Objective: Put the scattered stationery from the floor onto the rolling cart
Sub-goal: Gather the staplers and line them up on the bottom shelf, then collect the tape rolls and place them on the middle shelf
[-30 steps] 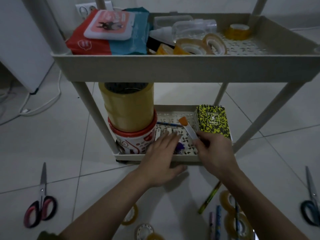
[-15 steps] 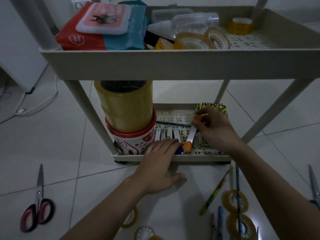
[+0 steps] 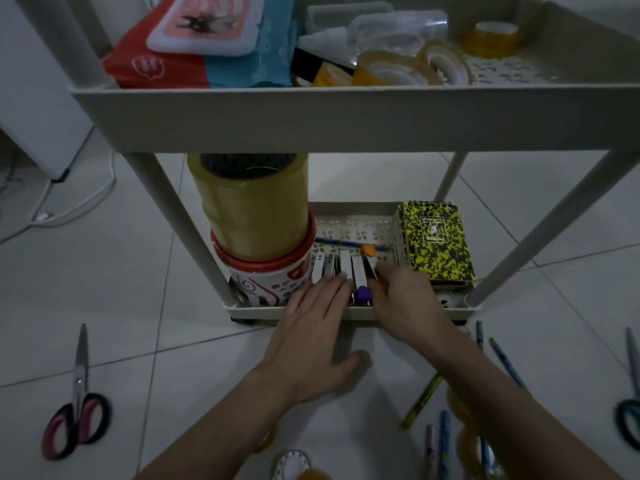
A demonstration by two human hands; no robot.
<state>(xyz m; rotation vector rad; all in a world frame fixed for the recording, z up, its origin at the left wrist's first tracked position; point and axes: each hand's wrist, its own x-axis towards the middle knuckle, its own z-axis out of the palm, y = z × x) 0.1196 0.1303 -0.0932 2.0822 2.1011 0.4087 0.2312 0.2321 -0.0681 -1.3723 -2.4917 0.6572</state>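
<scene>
Both hands worked at the beige plastic cart's bottom tray [image 3: 298, 311]: left hand [image 3: 313, 336] lay flat, fingers straight, steadying the white strips [image 3: 346, 268]; right hand [image 3: 405, 303] pinched the orange-tipped white brush [image 3: 369, 259]. Laying it parallel, then releasing gently, seemed best.

two bare forearms, left hand [image 3: 313, 336] and right hand [image 3: 408, 306], no sleeves, rings, watch or gloves visible; fingers [image 3: 332, 289] slender, with short nails.

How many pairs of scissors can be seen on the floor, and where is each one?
2. The pink-handled scissors lie on the floor tiles at the far left. The blue-handled scissors lie at the far right edge, partly cut off. More may lie out of view.
</scene>
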